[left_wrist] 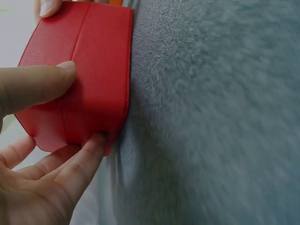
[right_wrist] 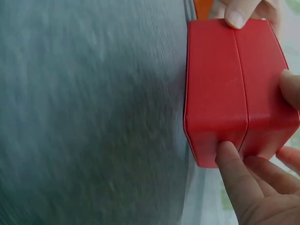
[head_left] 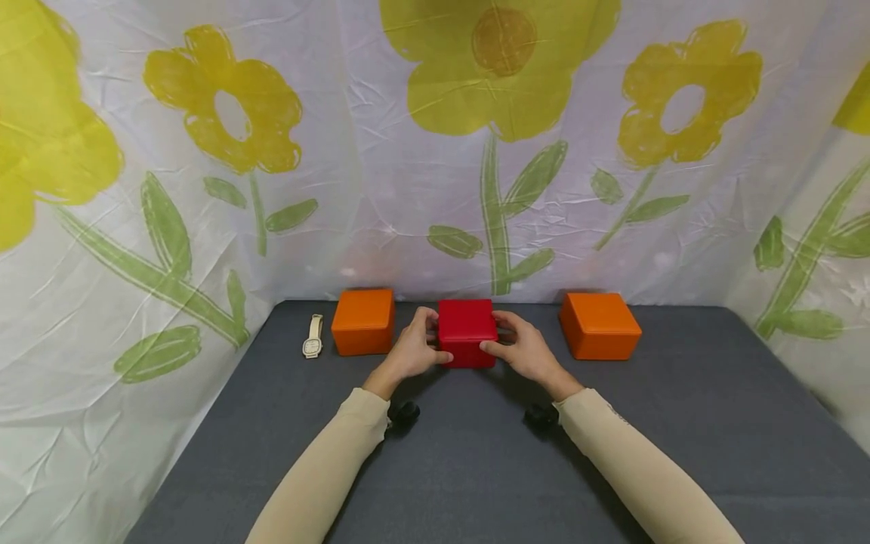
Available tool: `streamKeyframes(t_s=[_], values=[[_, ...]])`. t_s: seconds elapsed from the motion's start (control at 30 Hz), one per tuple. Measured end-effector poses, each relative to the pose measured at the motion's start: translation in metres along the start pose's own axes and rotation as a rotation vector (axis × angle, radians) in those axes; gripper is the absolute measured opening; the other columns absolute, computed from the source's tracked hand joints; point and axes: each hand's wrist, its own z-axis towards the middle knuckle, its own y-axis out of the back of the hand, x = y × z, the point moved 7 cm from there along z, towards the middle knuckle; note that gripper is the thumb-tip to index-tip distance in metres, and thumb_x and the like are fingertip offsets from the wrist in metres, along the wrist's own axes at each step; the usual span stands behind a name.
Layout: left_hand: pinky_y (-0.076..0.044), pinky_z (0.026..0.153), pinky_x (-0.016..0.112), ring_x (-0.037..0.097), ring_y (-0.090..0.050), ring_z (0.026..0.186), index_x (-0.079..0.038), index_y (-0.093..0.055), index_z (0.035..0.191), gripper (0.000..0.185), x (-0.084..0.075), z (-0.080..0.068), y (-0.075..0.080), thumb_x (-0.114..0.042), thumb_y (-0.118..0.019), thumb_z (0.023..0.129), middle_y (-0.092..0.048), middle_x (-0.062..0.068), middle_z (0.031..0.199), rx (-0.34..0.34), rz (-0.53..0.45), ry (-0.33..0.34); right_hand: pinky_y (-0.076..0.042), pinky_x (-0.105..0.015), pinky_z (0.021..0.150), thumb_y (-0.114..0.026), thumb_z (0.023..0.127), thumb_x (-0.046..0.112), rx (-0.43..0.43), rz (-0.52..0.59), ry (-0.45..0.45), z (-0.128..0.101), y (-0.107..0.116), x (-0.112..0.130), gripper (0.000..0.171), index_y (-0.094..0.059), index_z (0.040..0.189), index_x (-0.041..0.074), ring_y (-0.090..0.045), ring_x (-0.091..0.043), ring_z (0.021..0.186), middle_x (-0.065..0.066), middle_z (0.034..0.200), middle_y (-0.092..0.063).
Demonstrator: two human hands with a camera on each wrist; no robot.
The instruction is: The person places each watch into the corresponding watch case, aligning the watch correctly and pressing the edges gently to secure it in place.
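Note:
A closed red box (head_left: 467,321) with rounded edges sits at the back middle of the dark grey table, a seam running round it. My left hand (head_left: 410,349) holds its left side, thumb on the front face and fingers against the side. From the right, my right hand (head_left: 529,351) grips it the same way. In the left wrist view the left thumb lies across the front of the red box (left_wrist: 105,61), near the seam. The right wrist view has the right fingertips pressed to the side of the red box (right_wrist: 213,79).
An orange box (head_left: 363,321) stands just left of my left hand, with a cream-strapped watch (head_left: 313,346) lying beyond it. Another orange box (head_left: 601,326) is to the right. Behind the grey table (head_left: 469,468) hangs a white cloth (head_left: 326,151) printed with yellow flowers.

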Motion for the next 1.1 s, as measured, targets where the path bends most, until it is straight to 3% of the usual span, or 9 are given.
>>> streamKeyframes(t_s=[0.37,0.67,0.87,1.1], values=[[-0.053,0.083,0.04,0.03,-0.057,0.11,-0.013,-0.035,0.13,0.073,-0.007,0.027,-0.016,-0.012,-0.082,0.074,-0.052,0.012,0.128,0.018,0.011,0.032,-0.052,-0.042,0.086,-0.071,0.087,0.031,-0.01,0.019,-0.022,0.01,0.021,-0.014,0.067,-0.042,0.142,0.009,-0.06,-0.032,0.109,-0.014,0.134,-0.052],[-0.053,0.084,0.042,0.032,-0.057,0.112,-0.013,-0.034,0.13,0.072,-0.006,0.037,-0.014,-0.01,-0.081,0.075,-0.052,0.014,0.128,0.032,0.014,0.047,-0.052,-0.042,0.086,-0.071,0.087,0.033,-0.006,-0.001,-0.044,0.017,0.023,-0.014,0.068,-0.041,0.142,0.009,-0.06,-0.031,0.109,-0.012,0.135,-0.052],[-0.053,0.084,0.042,0.031,-0.057,0.112,-0.013,-0.034,0.133,0.071,-0.006,0.034,-0.019,-0.014,-0.079,0.078,-0.052,0.014,0.129,0.043,0.028,0.047,-0.051,-0.043,0.088,-0.071,0.087,0.031,-0.013,-0.02,-0.045,0.012,0.026,-0.016,0.067,-0.04,0.142,0.008,-0.059,-0.032,0.111,-0.014,0.136,-0.051],[-0.053,0.084,0.039,0.028,-0.06,0.108,-0.009,-0.035,0.135,0.068,-0.013,0.014,-0.02,-0.016,-0.077,0.081,-0.052,0.014,0.128,0.045,0.012,0.005,-0.047,-0.046,0.095,-0.07,0.088,0.034,-0.078,-0.105,-0.039,0.002,0.028,-0.012,0.066,-0.041,0.139,0.005,-0.054,-0.034,0.118,-0.017,0.138,-0.048]])
